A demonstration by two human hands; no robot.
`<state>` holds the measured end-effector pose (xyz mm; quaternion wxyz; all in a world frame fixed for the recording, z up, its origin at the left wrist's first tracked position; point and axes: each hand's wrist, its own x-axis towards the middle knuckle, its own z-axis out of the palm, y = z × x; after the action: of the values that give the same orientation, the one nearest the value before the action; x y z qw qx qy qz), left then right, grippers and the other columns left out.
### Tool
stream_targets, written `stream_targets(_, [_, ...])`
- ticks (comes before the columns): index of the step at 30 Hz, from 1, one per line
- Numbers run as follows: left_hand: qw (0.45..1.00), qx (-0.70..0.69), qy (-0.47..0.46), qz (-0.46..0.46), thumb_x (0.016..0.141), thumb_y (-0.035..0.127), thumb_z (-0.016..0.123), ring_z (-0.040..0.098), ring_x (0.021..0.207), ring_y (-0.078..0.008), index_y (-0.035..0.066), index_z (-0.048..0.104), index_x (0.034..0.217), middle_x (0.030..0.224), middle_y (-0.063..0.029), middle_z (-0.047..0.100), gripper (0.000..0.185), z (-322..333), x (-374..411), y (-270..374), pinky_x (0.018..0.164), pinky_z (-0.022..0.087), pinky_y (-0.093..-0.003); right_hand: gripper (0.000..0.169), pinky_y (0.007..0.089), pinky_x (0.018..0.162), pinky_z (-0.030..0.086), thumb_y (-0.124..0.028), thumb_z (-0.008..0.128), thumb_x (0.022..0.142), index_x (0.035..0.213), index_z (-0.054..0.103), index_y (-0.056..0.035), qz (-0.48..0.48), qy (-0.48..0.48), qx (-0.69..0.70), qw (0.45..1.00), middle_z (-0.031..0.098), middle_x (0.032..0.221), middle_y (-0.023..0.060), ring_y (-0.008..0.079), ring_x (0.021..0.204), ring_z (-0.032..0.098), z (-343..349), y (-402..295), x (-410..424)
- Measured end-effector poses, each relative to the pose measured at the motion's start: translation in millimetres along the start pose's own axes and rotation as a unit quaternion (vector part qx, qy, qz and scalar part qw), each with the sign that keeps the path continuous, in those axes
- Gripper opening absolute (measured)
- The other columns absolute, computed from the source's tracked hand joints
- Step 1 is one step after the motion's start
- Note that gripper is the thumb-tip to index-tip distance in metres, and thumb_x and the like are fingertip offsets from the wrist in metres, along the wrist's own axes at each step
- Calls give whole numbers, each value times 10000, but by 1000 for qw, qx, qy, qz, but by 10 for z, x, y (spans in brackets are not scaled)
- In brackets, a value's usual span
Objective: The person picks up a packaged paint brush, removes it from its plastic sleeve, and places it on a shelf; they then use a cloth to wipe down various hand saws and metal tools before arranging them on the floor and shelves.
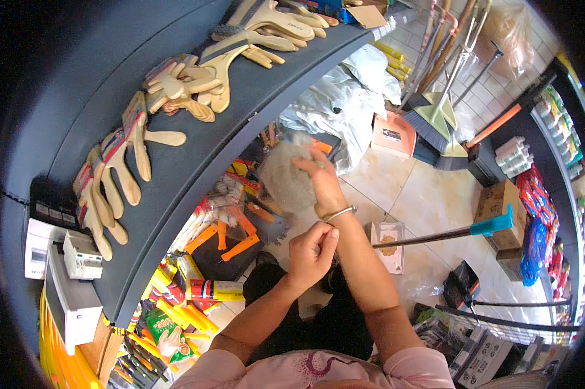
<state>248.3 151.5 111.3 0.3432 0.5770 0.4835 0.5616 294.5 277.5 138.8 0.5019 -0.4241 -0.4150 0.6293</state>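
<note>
A round, greyish ball or pad of fine fibre [287, 180], blurred at its edges, is gripped in my right hand [324, 177]. Its exact material cannot be made out. The right wrist wears a metal bangle [340, 213]. Close below that bangle is my left hand [314, 253], its fingers curled in; nothing shows in it. Beneath the ball, on the lower shelf, lie orange-handled tools [241, 248] and bagged white roller sleeves [219, 202].
Wooden-handled paint brushes [122, 170] line the dark shelf [185, 160] at left. Brooms [433, 116] and a pink dustpan [393, 136] stand at the back. A blue-tipped pole [438, 236] crosses the tiled floor on the right, near cardboard boxes [499, 214].
</note>
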Motion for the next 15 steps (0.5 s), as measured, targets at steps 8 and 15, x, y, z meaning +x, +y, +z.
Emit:
stream_targets(8, [959, 269, -12, 87, 830, 92, 613, 619, 688, -255, 65, 618, 856, 774, -82, 641, 38, -843, 620, 762, 619, 472, -354, 290, 421, 749, 540, -177, 519, 870, 1139, 477, -75, 195, -46, 349, 916, 580, 1038, 110, 281, 895, 615, 357, 491, -6])
stream_targets(15, [785, 570, -74, 231, 835, 168, 578, 578, 924, -316, 75, 580, 998, 974, -116, 572, 188, -921, 1942, 1333, 771, 477, -400, 328, 445, 781, 534, -180, 492, 888, 1208, 444, -125, 232, -84, 428, 869, 576, 1114, 117, 274, 962, 613, 233, 352, 201])
